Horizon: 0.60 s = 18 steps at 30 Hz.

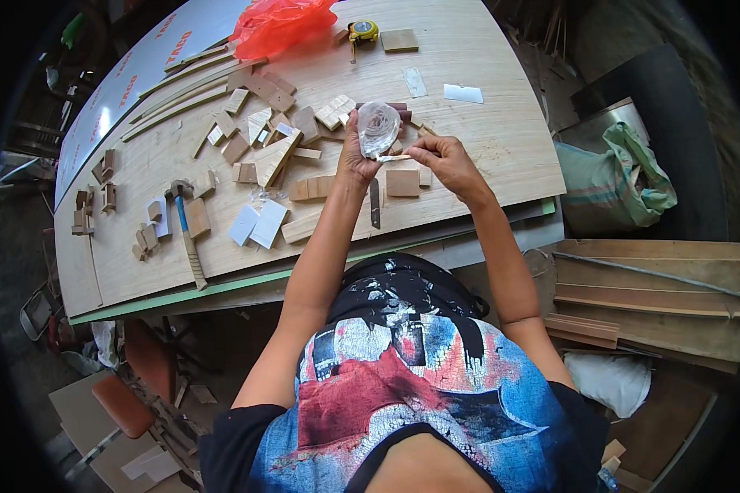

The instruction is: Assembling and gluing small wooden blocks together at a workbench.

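Observation:
My left hand (357,154) is wrapped round a clear, round plastic container (379,128), cloudy inside, held above the wooden worktable. Between the fingertips of my right hand (450,167) is a thin, pale stick (392,158), its far end at the container's near edge. Whitish stuff shows where the stick meets the container; what it is I cannot make out. Beneath my hands lie a square wood block (402,183) and a dark, narrow metal strip (375,205). Many loose wood offcuts (279,156) spread out left of the container.
A hammer (186,226) with a blue and tan handle lies on the table's left part. Farther back are a red plastic bag (279,29) and a yellow tape measure (363,32). Right of the table stand a green sack (617,181) and stacked boards (649,283).

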Tool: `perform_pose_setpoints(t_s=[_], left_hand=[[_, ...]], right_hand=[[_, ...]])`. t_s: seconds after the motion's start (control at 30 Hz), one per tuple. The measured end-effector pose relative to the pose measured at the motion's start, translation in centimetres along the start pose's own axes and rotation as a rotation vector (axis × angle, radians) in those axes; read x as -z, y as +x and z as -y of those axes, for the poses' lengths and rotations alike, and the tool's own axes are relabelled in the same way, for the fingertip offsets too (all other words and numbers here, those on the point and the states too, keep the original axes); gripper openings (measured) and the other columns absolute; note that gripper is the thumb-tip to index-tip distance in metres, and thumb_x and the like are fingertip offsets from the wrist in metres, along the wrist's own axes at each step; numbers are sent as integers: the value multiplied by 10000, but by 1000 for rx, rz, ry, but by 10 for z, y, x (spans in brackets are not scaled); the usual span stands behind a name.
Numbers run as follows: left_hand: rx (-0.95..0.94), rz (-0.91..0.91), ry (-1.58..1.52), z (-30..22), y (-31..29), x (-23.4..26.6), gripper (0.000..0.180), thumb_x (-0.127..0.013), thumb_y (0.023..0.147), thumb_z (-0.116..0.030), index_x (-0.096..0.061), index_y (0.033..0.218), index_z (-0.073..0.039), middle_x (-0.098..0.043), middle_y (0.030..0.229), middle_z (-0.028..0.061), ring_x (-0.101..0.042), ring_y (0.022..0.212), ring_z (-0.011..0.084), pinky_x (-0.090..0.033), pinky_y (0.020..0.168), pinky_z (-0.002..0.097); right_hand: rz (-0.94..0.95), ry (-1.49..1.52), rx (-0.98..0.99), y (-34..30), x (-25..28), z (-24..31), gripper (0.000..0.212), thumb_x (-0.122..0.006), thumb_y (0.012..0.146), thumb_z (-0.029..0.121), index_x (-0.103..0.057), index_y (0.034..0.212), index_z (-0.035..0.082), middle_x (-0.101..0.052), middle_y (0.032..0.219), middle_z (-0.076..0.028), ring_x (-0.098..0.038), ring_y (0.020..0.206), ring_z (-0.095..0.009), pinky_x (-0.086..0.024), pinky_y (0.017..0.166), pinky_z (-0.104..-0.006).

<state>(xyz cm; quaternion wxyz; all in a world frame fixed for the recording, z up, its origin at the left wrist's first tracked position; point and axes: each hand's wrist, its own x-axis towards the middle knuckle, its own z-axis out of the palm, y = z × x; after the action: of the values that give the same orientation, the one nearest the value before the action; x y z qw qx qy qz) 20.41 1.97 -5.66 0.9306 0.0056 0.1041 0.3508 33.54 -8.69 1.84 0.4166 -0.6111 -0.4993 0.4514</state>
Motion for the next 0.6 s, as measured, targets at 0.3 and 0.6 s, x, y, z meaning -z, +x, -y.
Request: perform_pose_setpoints(t_s=[0.3,0.6], left_hand=[[-31,-203,457,-1,0,7,616,-346,815,-531,-390,1138,-9,-519,1050,181,-549,941,278,-509,735,406],[47,-346,846,-15,-17,-2,692,-433,738,-597,-393,1188,-74,-459,1017,129,-538,882,245,-517,635,443]], right_hand=[[-68,324,-51,-1,-14,10,157,-546,822,169,-607,830,24,-441,590,68,-291,486,-3,-238,428,-153],[-173,512,16,4,-24,0,196,-518,842,190,-602,891,20,-432,588,61,-297,483,-11,-244,435,-157]])
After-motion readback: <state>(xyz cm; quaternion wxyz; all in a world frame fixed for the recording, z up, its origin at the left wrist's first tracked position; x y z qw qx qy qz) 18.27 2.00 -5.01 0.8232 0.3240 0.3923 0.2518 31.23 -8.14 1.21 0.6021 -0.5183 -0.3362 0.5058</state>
